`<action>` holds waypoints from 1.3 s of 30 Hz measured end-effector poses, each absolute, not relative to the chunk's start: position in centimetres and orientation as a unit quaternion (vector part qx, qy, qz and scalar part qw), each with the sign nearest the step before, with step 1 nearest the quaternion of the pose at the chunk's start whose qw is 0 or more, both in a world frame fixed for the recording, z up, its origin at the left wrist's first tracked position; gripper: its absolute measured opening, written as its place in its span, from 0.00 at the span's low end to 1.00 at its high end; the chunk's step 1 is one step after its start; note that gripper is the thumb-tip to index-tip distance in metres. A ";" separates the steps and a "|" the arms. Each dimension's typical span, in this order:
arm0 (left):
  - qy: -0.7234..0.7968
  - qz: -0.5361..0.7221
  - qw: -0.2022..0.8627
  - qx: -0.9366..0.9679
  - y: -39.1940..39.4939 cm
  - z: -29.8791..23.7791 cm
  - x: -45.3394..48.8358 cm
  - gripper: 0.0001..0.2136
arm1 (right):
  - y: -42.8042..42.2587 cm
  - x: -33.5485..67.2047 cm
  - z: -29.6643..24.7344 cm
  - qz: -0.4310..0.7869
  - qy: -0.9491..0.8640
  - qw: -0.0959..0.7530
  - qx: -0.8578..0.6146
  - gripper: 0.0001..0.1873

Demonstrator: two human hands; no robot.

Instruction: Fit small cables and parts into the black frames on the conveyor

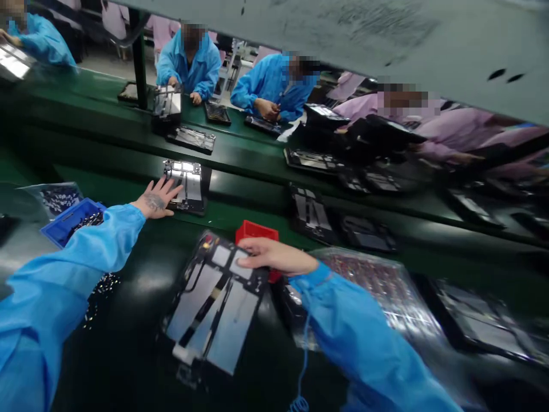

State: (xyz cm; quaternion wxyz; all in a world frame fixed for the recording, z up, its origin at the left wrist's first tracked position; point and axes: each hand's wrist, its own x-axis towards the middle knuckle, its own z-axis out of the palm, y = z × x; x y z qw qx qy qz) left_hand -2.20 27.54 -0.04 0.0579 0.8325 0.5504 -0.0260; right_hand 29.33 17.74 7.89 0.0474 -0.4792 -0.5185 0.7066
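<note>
My right hand (268,256) grips the top edge of an opened tablet (240,326), thumb on its face, with pale battery panels and dark ribbon cables showing. The tablet is tilted above the dark green bench. My left hand (156,200) reaches forward with spread fingers. Its fingertips overlap the left side of a second opened tablet (195,183) on the strip beyond the bench; whether they press on it I cannot tell. Behind my right hand stands a red bin (257,230), partly hidden.
By my left forearm are a blue bin (64,223) of small parts, a plastic bag (60,197) and scattered bits (105,286). A clear tray (377,274) and another tablet (484,320) lie at right. A coiled blue cord (305,343) hangs from my right sleeve. Co-workers sit opposite.
</note>
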 end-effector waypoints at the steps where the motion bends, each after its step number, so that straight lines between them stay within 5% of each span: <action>1: 0.547 0.004 0.037 0.836 26.2 1.2 -2.9 0.37 | 18.2 27.9 6.6 0.708 -0.542 -0.001 -0.452 0.21; 5: 0.528 0.148 -0.019 0.836 18.1 5.4 -6.9 0.25 | 20.2 23.0 2.7 0.568 -0.695 -0.151 -0.415 0.13; 8: 0.571 0.230 0.022 0.788 10.7 5.8 -10.8 0.18 | 21.0 20.6 1.1 0.413 -0.782 -0.167 -0.435 0.11; 12: 0.686 0.247 0.099 0.677 3.0 2.2 -16.4 0.16 | 19.8 20.7 0.7 0.330 -0.826 -0.105 -0.445 0.17; 17: 0.761 0.270 0.151 0.570 0.6 -2.5 -19.1 0.18 | 14.2 27.7 0.9 0.057 -0.805 0.175 -0.564 0.17; 21: 0.757 0.281 0.155 0.569 2.3 -3.8 -17.5 0.18 | 9.1 32.8 -1.0 -0.197 -0.752 0.135 -0.614 0.26; 32: 0.756 0.182 0.006 0.628 1.9 -3.4 -15.1 0.15 | 6.6 31.9 -4.3 -0.177 -0.761 0.068 -0.621 0.16; 39: 0.802 0.135 0.069 0.578 0.2 1.1 -16.1 0.15 | 4.8 31.9 -3.2 -0.190 -0.767 0.106 -0.604 0.16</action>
